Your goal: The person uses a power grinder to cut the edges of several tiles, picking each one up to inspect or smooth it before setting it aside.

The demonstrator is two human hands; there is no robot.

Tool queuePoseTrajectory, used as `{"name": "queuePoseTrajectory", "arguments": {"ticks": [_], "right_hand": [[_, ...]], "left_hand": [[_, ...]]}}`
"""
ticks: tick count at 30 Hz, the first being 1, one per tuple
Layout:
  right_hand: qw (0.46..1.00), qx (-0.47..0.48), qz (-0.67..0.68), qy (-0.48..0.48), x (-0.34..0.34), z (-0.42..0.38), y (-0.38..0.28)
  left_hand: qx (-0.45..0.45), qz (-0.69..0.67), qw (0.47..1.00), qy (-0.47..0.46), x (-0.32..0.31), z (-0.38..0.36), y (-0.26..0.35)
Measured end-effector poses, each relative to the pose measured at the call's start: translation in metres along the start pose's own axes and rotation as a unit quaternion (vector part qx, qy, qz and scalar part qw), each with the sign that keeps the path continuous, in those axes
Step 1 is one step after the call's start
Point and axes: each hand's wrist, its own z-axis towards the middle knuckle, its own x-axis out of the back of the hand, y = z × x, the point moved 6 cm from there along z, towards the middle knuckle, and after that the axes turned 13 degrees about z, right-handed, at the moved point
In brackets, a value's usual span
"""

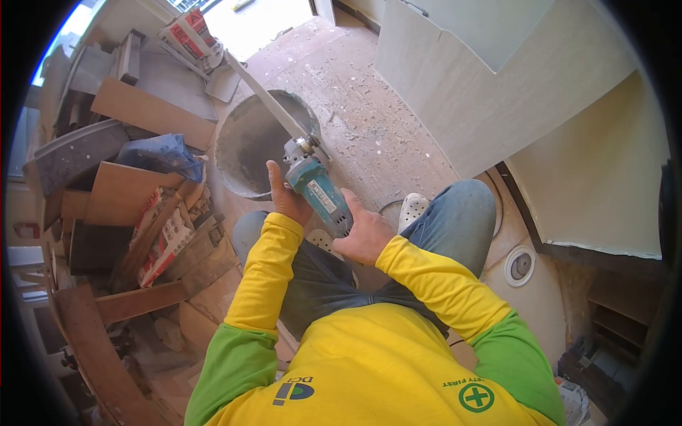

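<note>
A teal angle grinder (323, 195) with a metal head is between my two hands, its head pointing away from me. My right hand (366, 233) is wrapped round the rear end of the grinder body. Against the left side of the body lies my left hand (290, 202), thumb up, the other fingers hidden beneath the tool. Just beyond the head, a long pale strip (266, 97) slants across a round grey tub (229, 160). The tub is tipped so its dusty inside shows.
Wood offcuts, boards (153, 113), torn bags (167, 234) and a blue plastic sheet (162, 155) are heaped at left. Debris litters the floor (369, 106). A large pale panel (483, 92) stands at right, with a round white floor fitting (519, 266) nearby. My knees are bent close below the grinder.
</note>
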Motion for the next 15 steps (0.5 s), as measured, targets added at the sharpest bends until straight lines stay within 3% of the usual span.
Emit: {"name": "queuePoseTrajectory", "arguments": {"ticks": [15], "right_hand": [[1.000,-0.003,0.012,-0.003,0.0007,-0.0062,-0.0007]], "left_hand": [[0.013,0.002,1.000,0.006,-0.0005,-0.0005,-0.0005]]}}
